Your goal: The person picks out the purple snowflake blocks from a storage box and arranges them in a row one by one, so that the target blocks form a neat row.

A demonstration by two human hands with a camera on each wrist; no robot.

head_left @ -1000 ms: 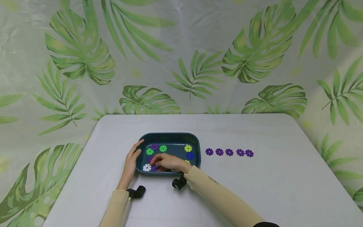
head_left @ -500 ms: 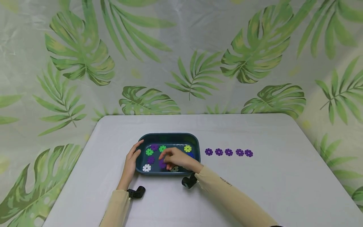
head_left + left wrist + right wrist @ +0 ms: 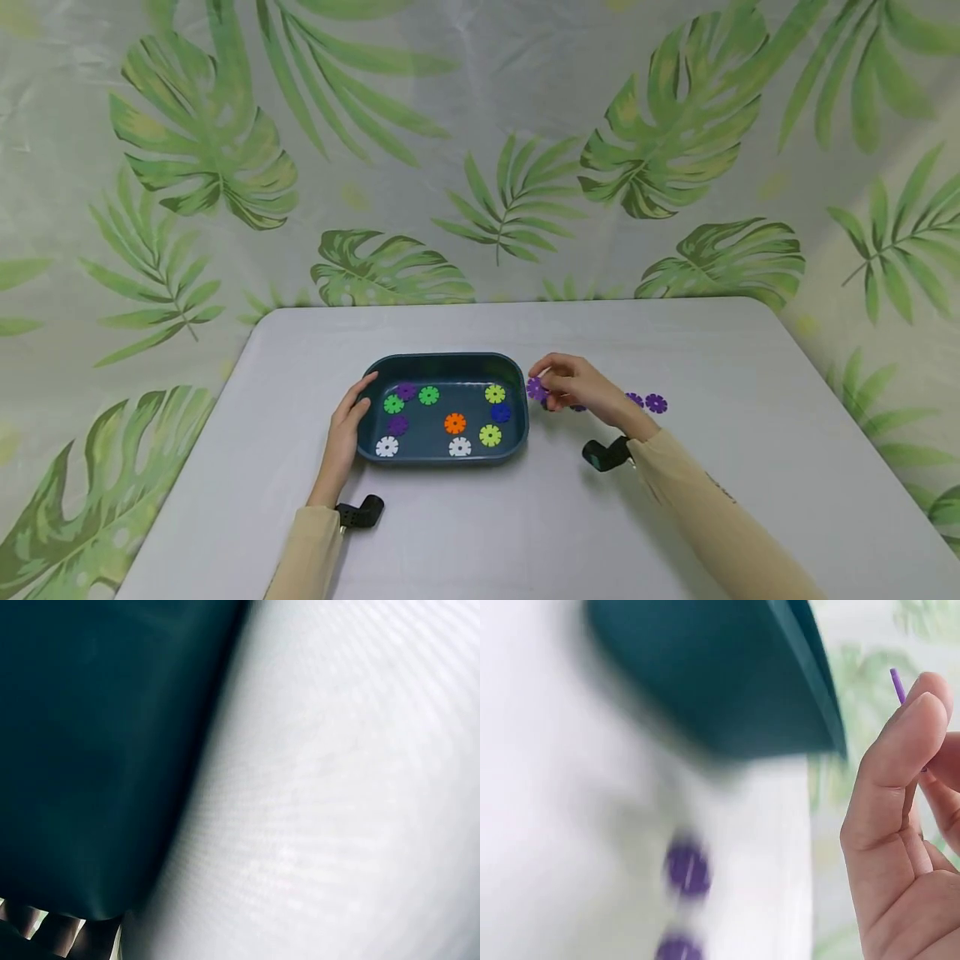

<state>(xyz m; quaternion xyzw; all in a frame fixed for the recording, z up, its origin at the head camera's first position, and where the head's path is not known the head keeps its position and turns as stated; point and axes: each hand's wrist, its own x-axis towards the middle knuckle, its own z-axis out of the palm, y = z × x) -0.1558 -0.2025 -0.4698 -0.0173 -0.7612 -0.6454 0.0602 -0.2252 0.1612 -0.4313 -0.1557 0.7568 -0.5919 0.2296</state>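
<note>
My right hand point(image 3: 577, 387) pinches a purple notched plastic disc point(image 3: 535, 388) between thumb and fingers, just off the right end of a dark teal tray point(image 3: 442, 461). In the right wrist view only a thin strip of that disc point(image 3: 897, 685) shows above the fingertips. My left hand point(image 3: 345, 433) holds the tray's left end, thumb at the rim and fingers along the side; its fingers point(image 3: 60, 934) are partly hidden behind the tray in the left wrist view. Purple discs point(image 3: 656, 403) lie in a row on the table, partly covered by the right hand.
Inside the tray lie several loose discs, among them an orange disc point(image 3: 454, 423), a blue disc point(image 3: 500, 412) and a white disc point(image 3: 387, 447). The white table point(image 3: 465, 533) ends at a leaf-patterned curtain point(image 3: 480, 167) behind.
My right hand has come up out of the tray with a purple disc and moved right, to above the left end of the row. My left hand has stayed at the tray.
</note>
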